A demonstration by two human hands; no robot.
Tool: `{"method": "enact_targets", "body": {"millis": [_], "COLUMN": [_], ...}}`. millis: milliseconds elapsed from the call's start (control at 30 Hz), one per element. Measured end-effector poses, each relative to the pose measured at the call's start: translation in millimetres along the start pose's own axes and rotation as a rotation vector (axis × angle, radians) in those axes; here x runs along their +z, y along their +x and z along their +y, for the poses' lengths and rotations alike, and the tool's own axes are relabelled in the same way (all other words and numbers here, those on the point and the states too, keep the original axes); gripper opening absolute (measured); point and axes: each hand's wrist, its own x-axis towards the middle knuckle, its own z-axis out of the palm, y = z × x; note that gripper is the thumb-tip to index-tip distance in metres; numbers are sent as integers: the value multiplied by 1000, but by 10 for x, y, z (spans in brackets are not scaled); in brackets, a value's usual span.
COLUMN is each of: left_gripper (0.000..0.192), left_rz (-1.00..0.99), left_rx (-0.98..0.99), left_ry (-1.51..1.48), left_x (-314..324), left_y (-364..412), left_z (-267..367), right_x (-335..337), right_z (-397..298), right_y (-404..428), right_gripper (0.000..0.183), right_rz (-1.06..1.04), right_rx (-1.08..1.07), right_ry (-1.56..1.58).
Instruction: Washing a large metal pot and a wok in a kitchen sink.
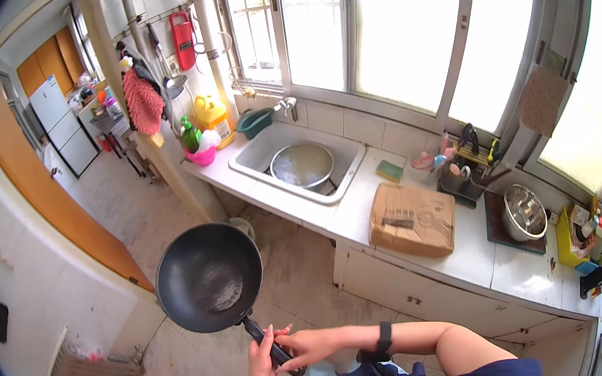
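A black wok with a long handle hangs over the floor in front of me. Some foamy liquid lies in its bottom. My left hand is closed around the black handle, thumb up along it. My right hand rests on the same handle from the other side, its fingers reaching across. Ahead, a white sink is set into the tiled counter, and a metal basin of cloudy water stands in it, below the tap.
A cardboard box and a sponge lie on the counter right of the sink. Farther right stand a utensil holder and a steel bowl. Detergent bottles stand left of the sink. An orange door opens at the left.
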Motion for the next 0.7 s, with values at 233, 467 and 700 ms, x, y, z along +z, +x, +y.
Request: {"method": "enact_targets", "body": {"millis": [233, 467, 700], "left_gripper": [24, 25, 25], "left_rz": [-272, -419, -506], "left_rx": [-340, -547, -724], "left_ry": [-178, -5, -21], "left_x": [-169, 231, 488], "left_y": [1815, 3423, 4675], "left_z": [941, 1165, 1188], "right_x": [-2469, -4570, -5678], "right_z": [386, 1719, 2045], "right_y": [363, 1233, 2500], "right_gripper": [46, 65, 76], "right_rz": [619, 1073, 1147], "right_rx": [466, 364, 234], "right_ry": [-330, -588, -1022]}}
